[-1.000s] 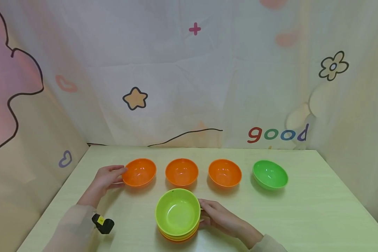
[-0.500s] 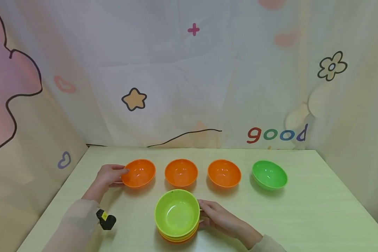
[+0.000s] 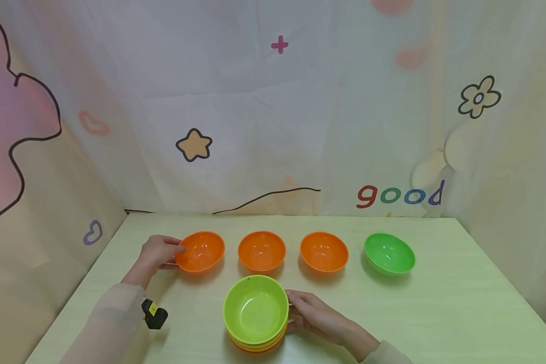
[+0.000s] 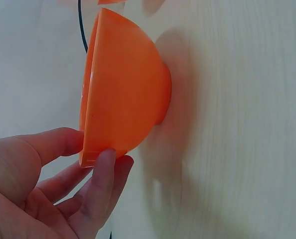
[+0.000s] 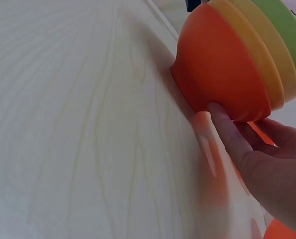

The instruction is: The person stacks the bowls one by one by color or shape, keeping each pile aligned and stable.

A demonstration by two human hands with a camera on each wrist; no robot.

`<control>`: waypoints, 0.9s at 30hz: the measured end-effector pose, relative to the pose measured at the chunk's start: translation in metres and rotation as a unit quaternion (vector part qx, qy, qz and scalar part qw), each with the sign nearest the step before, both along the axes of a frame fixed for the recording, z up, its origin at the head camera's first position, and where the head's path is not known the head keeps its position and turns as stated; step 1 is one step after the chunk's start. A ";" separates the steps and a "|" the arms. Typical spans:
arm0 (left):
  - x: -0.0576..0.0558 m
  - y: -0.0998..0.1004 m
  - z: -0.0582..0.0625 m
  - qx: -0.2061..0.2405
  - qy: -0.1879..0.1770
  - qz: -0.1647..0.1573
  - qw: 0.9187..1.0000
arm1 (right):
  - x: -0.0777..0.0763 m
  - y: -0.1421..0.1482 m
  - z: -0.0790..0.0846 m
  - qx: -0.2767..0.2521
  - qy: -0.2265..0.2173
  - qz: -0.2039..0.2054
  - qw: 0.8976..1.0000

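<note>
My left hand [image 3: 156,252] is at the left end of the back row and holds an orange bowl [image 3: 203,253] by its rim. In the left wrist view the thumb [image 4: 63,142] lies at the rim, with fingers [image 4: 103,174] against the outer wall. Near the front stands a stack of nested bowls, a yellow-green bowl [image 3: 256,311] on top with yellow and orange ones below. My right hand [image 3: 316,316] rests against the stack's right side. In the right wrist view its fingers reach fairly straight to the lowest orange bowl [image 5: 218,62]; part of this contact is hidden.
Two more orange bowls, one in the middle [image 3: 261,252] and one to its right [image 3: 324,253], stand in the back row. A green bowl [image 3: 389,254] ends that row at the right. A printed cloth [image 3: 255,111] hangs behind the pale table [image 3: 459,303].
My left hand has shifted slightly at the orange bowl's rim, its thumb a little further over it. The right hand, the stack and the other bowls have stayed in place.
</note>
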State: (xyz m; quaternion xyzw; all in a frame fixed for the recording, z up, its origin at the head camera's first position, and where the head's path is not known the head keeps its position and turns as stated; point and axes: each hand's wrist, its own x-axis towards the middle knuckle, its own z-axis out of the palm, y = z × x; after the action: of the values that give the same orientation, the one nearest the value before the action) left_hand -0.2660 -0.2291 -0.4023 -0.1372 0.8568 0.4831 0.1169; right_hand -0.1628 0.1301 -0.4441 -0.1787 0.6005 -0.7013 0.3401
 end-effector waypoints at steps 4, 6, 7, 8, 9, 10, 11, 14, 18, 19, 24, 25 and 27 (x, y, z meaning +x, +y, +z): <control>0.002 -0.001 0.001 -0.006 0.000 -0.006 1.000 | 0.001 -0.001 0.000 0.000 0.000 0.000 1.000; 0.004 -0.001 0.001 -0.011 0.000 -0.007 1.000 | 0.001 -0.002 -0.001 0.001 0.000 0.003 1.000; 0.005 -0.001 0.001 -0.013 0.000 -0.006 1.000 | 0.001 -0.002 -0.002 0.001 0.001 0.005 1.000; 0.006 -0.001 0.001 -0.016 0.000 -0.005 1.000 | 0.001 -0.002 -0.002 0.001 0.001 0.006 1.000; 0.006 -0.001 0.001 -0.019 -0.001 -0.004 1.000 | 0.001 -0.002 -0.002 0.002 -0.002 0.005 1.000; 0.006 -0.002 0.001 -0.021 0.000 -0.002 1.000 | 0.001 -0.002 -0.002 0.003 -0.001 0.007 1.000; 0.006 -0.002 0.000 -0.024 0.000 -0.001 1.000 | 0.001 -0.002 -0.002 0.002 0.000 0.009 1.000; 0.005 -0.002 -0.001 -0.032 0.000 0.000 1.000 | 0.002 -0.002 -0.002 0.001 -0.003 0.006 1.000; 0.002 -0.001 -0.001 -0.043 0.004 -0.002 0.999 | 0.003 -0.001 -0.001 -0.002 -0.004 0.005 1.000; 0.001 0.000 -0.001 -0.045 0.006 -0.003 0.999 | 0.003 -0.001 -0.001 -0.003 -0.005 0.005 1.000; -0.001 0.002 0.000 -0.049 0.016 -0.007 0.999 | 0.001 0.000 0.000 -0.004 0.000 0.006 1.000; -0.002 0.002 0.001 -0.050 0.018 -0.008 0.999 | 0.001 0.000 0.000 -0.002 -0.002 0.004 1.000; -0.003 0.003 0.002 -0.053 0.019 -0.007 0.998 | 0.001 0.000 0.001 0.000 -0.005 0.001 1.000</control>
State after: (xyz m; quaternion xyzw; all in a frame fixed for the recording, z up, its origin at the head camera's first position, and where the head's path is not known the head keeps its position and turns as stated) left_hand -0.2692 -0.2265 -0.4006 -0.1275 0.8844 0.4385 0.0963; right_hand -0.1618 0.1300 -0.4433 -0.1756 0.5991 -0.7016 0.3435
